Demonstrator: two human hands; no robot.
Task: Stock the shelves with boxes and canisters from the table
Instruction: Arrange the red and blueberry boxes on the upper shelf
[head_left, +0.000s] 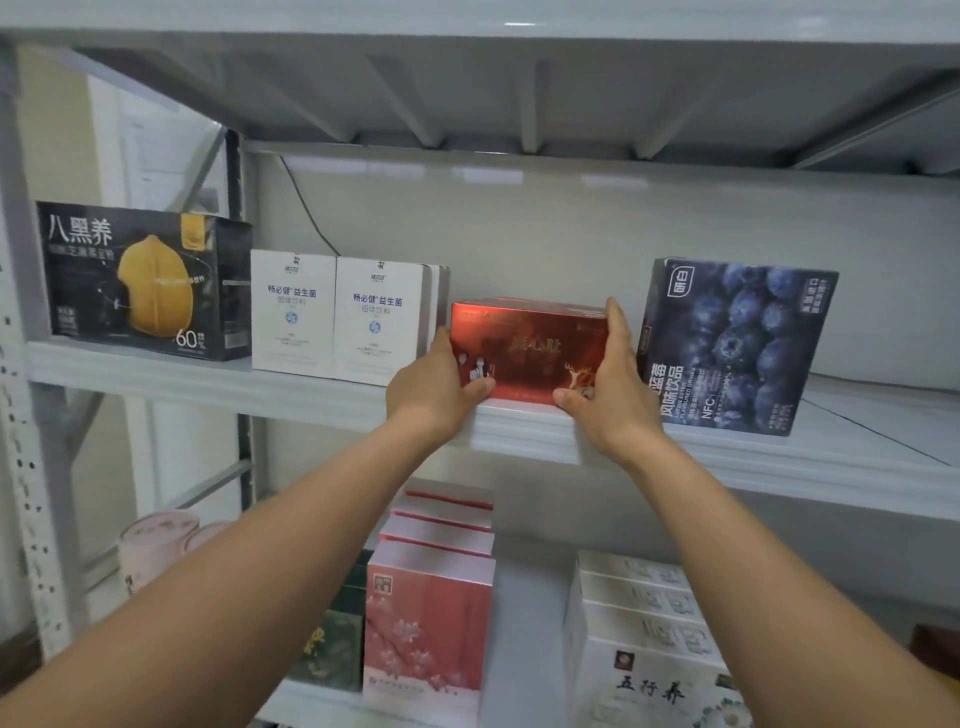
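A shiny red box (527, 348) stands on the upper white shelf (208, 382), between the white boxes and the blueberry box. My left hand (436, 387) grips its left end, thumb on the front lower corner. My right hand (610, 379) grips its right end, fingers up along the side and thumb on the front lower corner. More red boxes seem to stand behind it.
On the same shelf: a black box with a yellow shape (145, 280) at left, two white boxes (337, 317), and a dark blueberry box (737, 345) at right. The lower shelf holds pink boxes (431, 613), white boxes (639, 623), dark green boxes (337, 644) and pale canisters (156, 545).
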